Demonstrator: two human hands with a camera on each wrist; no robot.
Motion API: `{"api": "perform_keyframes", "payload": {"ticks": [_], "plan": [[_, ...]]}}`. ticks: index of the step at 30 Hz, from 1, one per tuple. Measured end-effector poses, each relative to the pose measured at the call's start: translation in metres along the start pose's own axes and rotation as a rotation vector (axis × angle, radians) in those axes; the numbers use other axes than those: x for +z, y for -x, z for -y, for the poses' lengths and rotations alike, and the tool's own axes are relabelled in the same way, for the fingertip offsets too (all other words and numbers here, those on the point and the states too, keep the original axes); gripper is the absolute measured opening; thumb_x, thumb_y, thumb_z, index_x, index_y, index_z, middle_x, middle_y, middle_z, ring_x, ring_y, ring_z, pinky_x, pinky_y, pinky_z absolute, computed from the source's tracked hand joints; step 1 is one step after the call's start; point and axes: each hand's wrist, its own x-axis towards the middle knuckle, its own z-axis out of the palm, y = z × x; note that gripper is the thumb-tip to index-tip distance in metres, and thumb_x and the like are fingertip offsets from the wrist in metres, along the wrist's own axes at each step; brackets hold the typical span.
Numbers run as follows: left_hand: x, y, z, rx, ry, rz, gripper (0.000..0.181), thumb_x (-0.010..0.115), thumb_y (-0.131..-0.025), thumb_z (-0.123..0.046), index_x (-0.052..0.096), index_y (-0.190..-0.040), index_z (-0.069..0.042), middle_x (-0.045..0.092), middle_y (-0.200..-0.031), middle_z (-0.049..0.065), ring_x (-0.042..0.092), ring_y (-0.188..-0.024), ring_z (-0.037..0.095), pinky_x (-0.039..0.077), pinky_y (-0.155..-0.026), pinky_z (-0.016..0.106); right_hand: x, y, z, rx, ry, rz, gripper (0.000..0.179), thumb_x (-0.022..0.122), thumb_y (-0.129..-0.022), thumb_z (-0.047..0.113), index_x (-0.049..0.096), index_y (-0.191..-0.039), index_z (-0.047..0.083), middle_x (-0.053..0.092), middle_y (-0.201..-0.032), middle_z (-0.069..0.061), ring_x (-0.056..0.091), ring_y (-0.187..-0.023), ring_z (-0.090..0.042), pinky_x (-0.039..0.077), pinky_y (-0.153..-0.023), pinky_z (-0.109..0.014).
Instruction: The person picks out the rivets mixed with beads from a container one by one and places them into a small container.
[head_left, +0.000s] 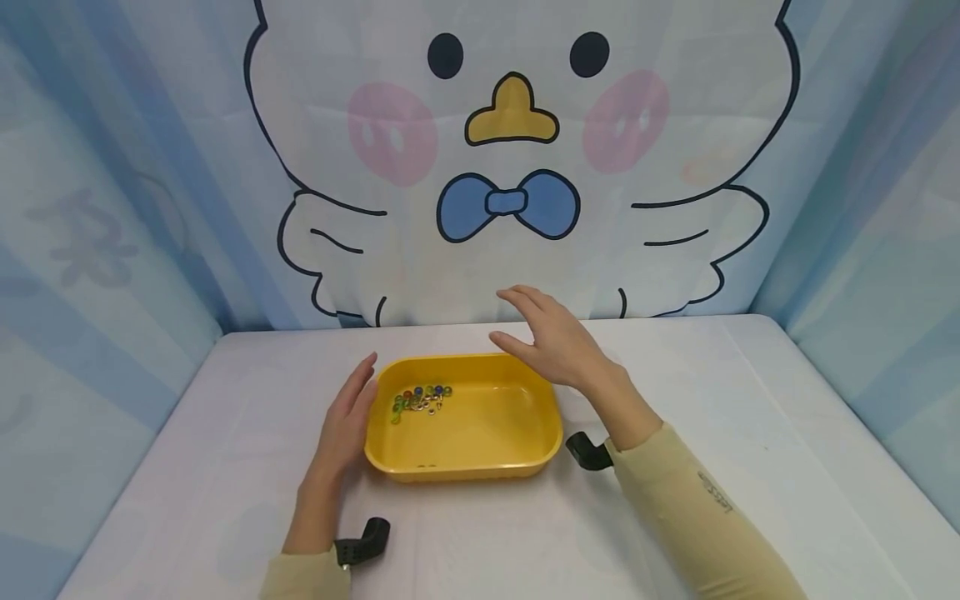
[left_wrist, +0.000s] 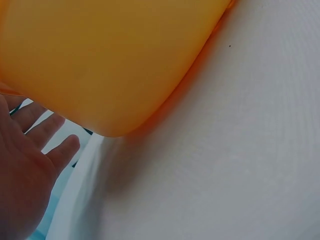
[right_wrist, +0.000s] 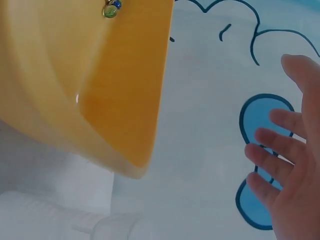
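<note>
A yellow plastic tray [head_left: 480, 442] sits on the white table, longer side facing me. Several small glass marbles [head_left: 420, 398], green, blue, red and clear, lie clustered in its left part. My left hand [head_left: 347, 423] is upright at the tray's left rim, its fingers straight; the left wrist view shows that hand [left_wrist: 25, 165] with fingers spread beside the tray wall. Over the far right corner, my right hand [head_left: 555, 337] is held in the air, thumb apart from the fingers. Nothing is in the right hand [right_wrist: 295, 165] in its wrist view.
A dark wrist mount [head_left: 363, 543] sticks out from the left sleeve and another mount [head_left: 588, 452] from the right. Behind the white table [head_left: 750, 400] hangs a cartoon-printed curtain [head_left: 510, 275], with blue curtains [head_left: 97, 250] at the sides.
</note>
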Motion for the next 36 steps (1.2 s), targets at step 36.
{"api": "perform_keyframes", "payload": {"ticks": [36], "plan": [[0.008,-0.003,0.009,-0.031,0.22,0.054,0.052,0.038,-0.107,-0.02,0.034,-0.158,-0.015,0.03,-0.163,0.001,0.023,-0.15,0.02,0.017,-0.122,0.043,0.025,-0.023,0.019,-0.062,-0.028,0.041,0.056,0.062,-0.099,0.043,0.053,-0.146,0.015,0.047,-0.152,-0.006,0.043,-0.138,-0.027,0.035,-0.114,-0.046]]}}
